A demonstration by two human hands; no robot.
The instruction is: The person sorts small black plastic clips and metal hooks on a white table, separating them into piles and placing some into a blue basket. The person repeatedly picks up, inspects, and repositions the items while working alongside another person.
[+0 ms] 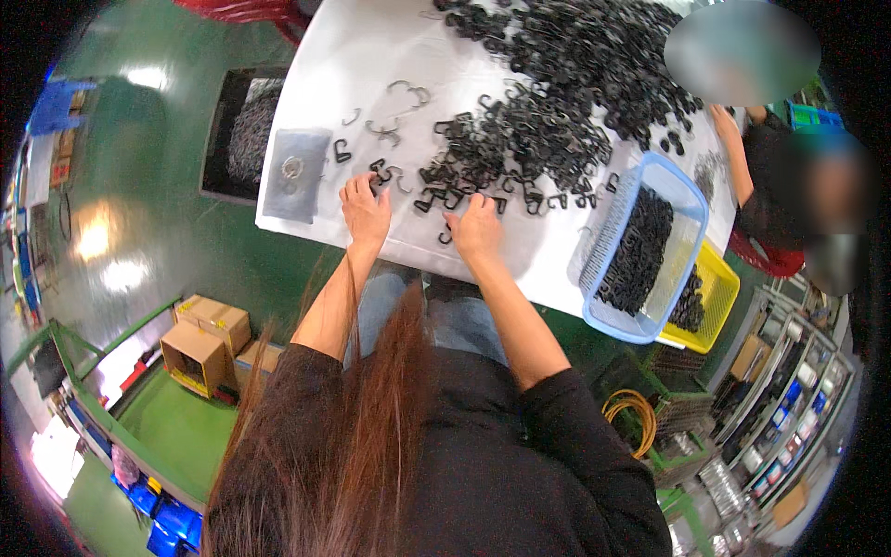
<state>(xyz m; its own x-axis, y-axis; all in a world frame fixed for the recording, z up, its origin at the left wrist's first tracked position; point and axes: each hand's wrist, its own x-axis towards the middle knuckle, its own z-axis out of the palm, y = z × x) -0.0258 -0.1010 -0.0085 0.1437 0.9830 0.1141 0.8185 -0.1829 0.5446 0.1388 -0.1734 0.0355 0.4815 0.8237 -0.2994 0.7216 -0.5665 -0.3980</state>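
Observation:
A big heap of small black hook-shaped plastic parts [557, 84] covers the far half of a white table [362, 56]. My left hand [365, 210] rests on the table with its fingers on one black part [379, 173] at the heap's near edge. My right hand [477, 227] lies flat beside it, fingertips among loose black parts [445, 197]; whether it grips one I cannot tell. A few thin grey metal clips [406, 89] lie scattered left of the heap.
A grey flat bag [296, 174] lies at the table's left edge. A blue basket [673, 195] of black parts and a yellow basket [719, 288] sit at the right. Another person's arm [733, 153] reaches in from the right. Cardboard boxes [200, 343] stand on the green floor.

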